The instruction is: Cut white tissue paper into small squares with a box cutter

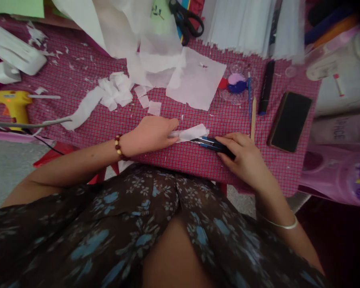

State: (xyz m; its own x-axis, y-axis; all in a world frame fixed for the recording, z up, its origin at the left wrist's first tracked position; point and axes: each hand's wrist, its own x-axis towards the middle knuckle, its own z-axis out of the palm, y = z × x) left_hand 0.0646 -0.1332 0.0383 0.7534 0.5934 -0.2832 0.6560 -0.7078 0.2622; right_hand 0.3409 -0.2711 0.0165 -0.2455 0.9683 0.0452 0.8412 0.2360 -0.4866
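My left hand pinches one end of a small white strip, which looks like folded or rolled paper and points to the right. A dark utility knife with blue parts lies in my right hand, fingers closed round its handle. Its blade end reaches left to the underside of the strip; whether it touches cannot be made out. Beyond my hands lie a square white paper sheet, some small cut paper pieces and a crumpled white paper strip.
A yellow glue gun lies at the left, its cable crossing the checked cloth. Black scissors lie at the back. To the right are a marker, a paintbrush, a wooden stick and a phone.
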